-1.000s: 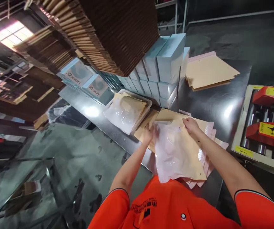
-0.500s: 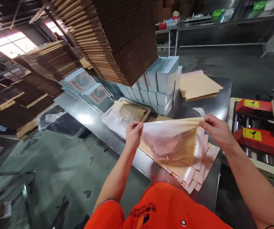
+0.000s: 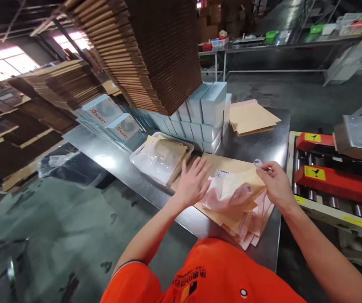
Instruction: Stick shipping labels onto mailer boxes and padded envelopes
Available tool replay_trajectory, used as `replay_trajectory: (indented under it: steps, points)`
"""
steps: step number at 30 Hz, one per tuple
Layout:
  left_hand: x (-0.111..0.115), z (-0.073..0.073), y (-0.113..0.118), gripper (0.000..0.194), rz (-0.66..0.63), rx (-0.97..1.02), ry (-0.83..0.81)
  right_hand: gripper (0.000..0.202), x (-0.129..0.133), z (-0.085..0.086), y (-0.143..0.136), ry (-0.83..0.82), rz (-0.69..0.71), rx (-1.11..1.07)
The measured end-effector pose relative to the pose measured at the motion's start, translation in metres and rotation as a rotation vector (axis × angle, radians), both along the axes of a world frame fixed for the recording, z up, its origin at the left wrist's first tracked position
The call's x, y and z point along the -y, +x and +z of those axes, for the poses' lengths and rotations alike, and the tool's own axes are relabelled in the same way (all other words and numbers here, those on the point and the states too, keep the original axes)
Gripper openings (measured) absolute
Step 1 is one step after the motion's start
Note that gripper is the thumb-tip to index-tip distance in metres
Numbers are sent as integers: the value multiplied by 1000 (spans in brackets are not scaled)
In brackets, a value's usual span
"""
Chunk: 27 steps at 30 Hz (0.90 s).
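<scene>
A clear plastic bag (image 3: 228,191) with pinkish contents and a white label lies over a pile of tan padded envelopes (image 3: 231,162) on the metal table. My left hand (image 3: 194,182) is open, fingers spread, at the left edge of the bag. At the bag's upper right corner, my right hand (image 3: 272,179) is closed in a pinch, with a curl of clear strip (image 3: 257,162) by its fingertips. What exactly the pinch holds is too small to tell. Pinkish envelope flaps (image 3: 253,225) fan out below the bag.
A white basket (image 3: 136,158) with bagged items stands left of the pile. Behind are light blue boxes (image 3: 214,103) and a tall cardboard stack (image 3: 171,54). More envelopes (image 3: 252,118) lie at the table's far end. A roller conveyor with red parts (image 3: 341,181) is on the right.
The bag, held up between both hands before, now lies flat on the envelopes. My left hand has let go of its edge and opened. The view has shifted slightly.
</scene>
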<state>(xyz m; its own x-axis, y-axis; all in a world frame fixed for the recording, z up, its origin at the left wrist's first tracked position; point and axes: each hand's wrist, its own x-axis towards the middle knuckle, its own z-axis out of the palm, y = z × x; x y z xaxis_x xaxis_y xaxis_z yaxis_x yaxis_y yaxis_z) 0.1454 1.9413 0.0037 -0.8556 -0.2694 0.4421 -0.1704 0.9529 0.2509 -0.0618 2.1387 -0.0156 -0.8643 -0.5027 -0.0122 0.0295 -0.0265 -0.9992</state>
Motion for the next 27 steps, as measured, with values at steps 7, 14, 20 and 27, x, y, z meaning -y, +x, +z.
replay_trajectory:
  steps: [7,14,20,27]
  points:
    - [-20,20,-23,83,-182,265,-82,35,-12,-3,-2,132,53,-109]
    - [26,-23,-70,50,-399,827,182,53,-14,-8,-31,433,337,-431]
    - [56,-24,-85,48,-478,666,482,53,-1,-34,-50,414,513,-444]
    - [72,-29,-81,63,-314,464,717,48,-1,-48,-41,243,147,0]
